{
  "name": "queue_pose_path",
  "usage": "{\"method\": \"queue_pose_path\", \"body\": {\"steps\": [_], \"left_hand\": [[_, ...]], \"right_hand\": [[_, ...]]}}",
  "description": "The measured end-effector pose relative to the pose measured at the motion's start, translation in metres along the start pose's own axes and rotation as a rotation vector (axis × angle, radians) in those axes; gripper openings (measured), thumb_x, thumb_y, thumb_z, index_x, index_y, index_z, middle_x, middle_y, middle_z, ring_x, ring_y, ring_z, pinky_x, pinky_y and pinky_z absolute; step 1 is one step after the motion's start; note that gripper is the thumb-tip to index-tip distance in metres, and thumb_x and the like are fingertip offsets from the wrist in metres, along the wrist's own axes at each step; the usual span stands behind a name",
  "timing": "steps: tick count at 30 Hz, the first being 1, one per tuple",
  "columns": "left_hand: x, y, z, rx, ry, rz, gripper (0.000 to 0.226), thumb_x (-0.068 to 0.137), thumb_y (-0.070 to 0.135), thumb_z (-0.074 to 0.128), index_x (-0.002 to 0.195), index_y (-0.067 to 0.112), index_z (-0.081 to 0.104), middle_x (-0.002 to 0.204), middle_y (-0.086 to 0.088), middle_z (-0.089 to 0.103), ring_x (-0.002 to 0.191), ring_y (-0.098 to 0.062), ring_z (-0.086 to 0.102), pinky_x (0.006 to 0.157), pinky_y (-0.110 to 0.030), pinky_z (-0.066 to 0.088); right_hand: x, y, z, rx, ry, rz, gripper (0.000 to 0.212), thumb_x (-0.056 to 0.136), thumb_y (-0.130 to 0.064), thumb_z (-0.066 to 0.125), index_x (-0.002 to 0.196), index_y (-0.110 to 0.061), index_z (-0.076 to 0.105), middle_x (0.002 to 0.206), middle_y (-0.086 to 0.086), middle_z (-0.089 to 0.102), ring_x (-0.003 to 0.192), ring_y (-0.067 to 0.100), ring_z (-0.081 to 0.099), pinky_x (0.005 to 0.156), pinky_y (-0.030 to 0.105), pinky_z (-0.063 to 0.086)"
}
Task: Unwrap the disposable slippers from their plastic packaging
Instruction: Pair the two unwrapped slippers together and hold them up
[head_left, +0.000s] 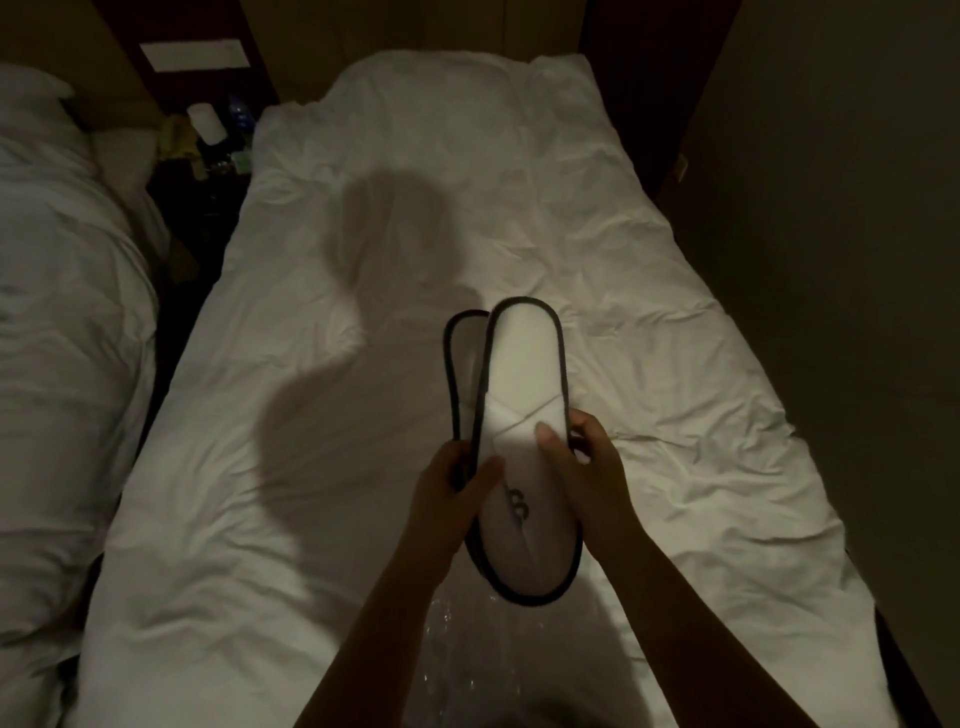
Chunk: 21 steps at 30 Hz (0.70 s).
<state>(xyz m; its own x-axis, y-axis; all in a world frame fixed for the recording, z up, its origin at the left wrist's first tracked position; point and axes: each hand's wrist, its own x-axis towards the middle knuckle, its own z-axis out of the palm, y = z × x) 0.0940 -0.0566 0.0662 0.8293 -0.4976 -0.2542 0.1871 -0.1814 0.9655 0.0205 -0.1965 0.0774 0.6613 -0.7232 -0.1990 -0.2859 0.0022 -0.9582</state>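
Observation:
Two white disposable slippers with dark trim are held above the bed, one fanned out behind the other. The front slipper (524, 384) faces me, with a dark logo near its toe end. The rear slipper (464, 364) peeks out on its left. My left hand (452, 499) grips the left edges of both slippers. My right hand (582, 462) holds the front slipper's right side, thumb pressed on its strap. Clear plastic packaging (467, 649) lies crumpled on the bed below my forearms, glinting faintly.
A white rumpled duvet covers the bed (363, 415) under my hands. A second bed (62, 312) stands at the left. Between them a dark nightstand (208, 150) holds a white cup, a bottle and small items. A dark wall runs along the right.

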Motion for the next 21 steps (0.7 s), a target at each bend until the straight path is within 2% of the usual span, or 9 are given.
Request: {"method": "queue_pose_path", "body": {"steps": [2,4,5,8,11,13,16,18,21], "left_hand": [[0.0,0.0,-0.001,-0.123,-0.019,-0.014,0.018,0.082,0.03,0.067,0.097,0.02,0.068,0.092,-0.004,0.075,0.087,-0.021,0.072,0.071,-0.036,0.06],[0.0,0.001,-0.002,-0.188,-0.057,-0.028,0.01,0.088,0.021,0.063,0.097,0.017,0.067,0.088,0.001,0.075,0.081,-0.012,0.071,0.066,-0.025,0.057],[0.001,0.001,-0.003,-0.198,-0.071,-0.033,0.009,0.089,0.02,0.062,0.095,0.016,0.067,0.087,0.001,0.075,0.08,-0.011,0.071,0.065,-0.024,0.057],[0.005,0.005,-0.016,-0.199,0.005,-0.023,0.007,0.091,0.019,0.061,0.089,0.017,0.067,0.08,-0.001,0.073,0.073,-0.014,0.069,0.062,-0.027,0.056],[0.01,0.004,-0.044,-0.145,0.126,-0.004,0.008,0.091,0.022,0.062,0.085,0.021,0.067,0.075,-0.003,0.074,0.066,-0.014,0.069,0.056,-0.027,0.056],[0.009,0.002,-0.057,-0.087,0.158,-0.017,0.007,0.09,0.026,0.064,0.084,0.026,0.068,0.078,-0.003,0.077,0.066,-0.016,0.071,0.056,-0.029,0.057],[0.003,-0.001,-0.05,-0.074,0.171,-0.048,0.007,0.089,0.029,0.064,0.086,0.024,0.069,0.078,-0.004,0.077,0.066,-0.018,0.072,0.056,-0.032,0.058],[-0.002,-0.001,-0.039,-0.075,0.205,-0.058,0.007,0.089,0.03,0.064,0.084,0.026,0.069,0.077,-0.003,0.077,0.064,-0.017,0.072,0.057,-0.034,0.059],[-0.016,0.0,-0.031,-0.073,0.252,-0.059,0.009,0.088,0.033,0.064,0.085,0.026,0.068,0.078,-0.004,0.076,0.065,-0.018,0.072,0.06,-0.038,0.059]], "right_hand": [[0.003,0.001,-0.004,0.056,-0.072,0.092,0.036,0.093,-0.046,0.048,0.089,-0.021,0.073,0.093,-0.001,0.075,0.089,0.014,0.07,0.074,0.033,0.056],[0.004,0.004,-0.012,0.103,-0.179,0.2,0.048,0.098,-0.048,0.039,0.082,-0.029,0.079,0.085,-0.001,0.078,0.08,0.012,0.074,0.06,0.022,0.056],[0.004,0.005,-0.013,0.116,-0.185,0.22,0.045,0.098,-0.044,0.042,0.08,-0.028,0.08,0.084,-0.002,0.078,0.078,0.011,0.074,0.059,0.02,0.055],[0.007,0.004,-0.02,0.064,-0.034,0.067,0.016,0.09,-0.011,0.062,0.093,-0.02,0.075,0.1,0.0,0.074,0.09,0.004,0.068,0.078,0.019,0.052],[0.009,0.004,-0.039,0.079,0.072,-0.027,0.038,0.083,0.009,0.061,0.094,-0.026,0.069,0.096,-0.007,0.072,0.081,-0.001,0.066,0.07,0.017,0.052],[0.01,0.003,-0.051,0.09,0.083,-0.005,0.044,0.084,0.007,0.059,0.103,-0.031,0.067,0.085,-0.015,0.074,0.079,0.002,0.068,0.062,0.014,0.053],[0.007,0.0,-0.053,0.138,0.002,0.027,0.057,0.086,0.003,0.057,0.122,-0.041,0.055,0.081,-0.013,0.076,0.074,0.002,0.071,0.056,0.015,0.054],[0.003,0.001,-0.05,0.156,-0.024,0.032,0.061,0.086,0.003,0.058,0.128,-0.041,0.05,0.088,-0.006,0.077,0.079,0.008,0.072,0.062,0.019,0.056],[-0.002,0.001,-0.052,0.127,-0.044,-0.006,0.054,0.085,-0.001,0.061,0.125,-0.037,0.056,0.115,-0.001,0.071,0.101,0.011,0.067,0.081,0.029,0.058]]}}
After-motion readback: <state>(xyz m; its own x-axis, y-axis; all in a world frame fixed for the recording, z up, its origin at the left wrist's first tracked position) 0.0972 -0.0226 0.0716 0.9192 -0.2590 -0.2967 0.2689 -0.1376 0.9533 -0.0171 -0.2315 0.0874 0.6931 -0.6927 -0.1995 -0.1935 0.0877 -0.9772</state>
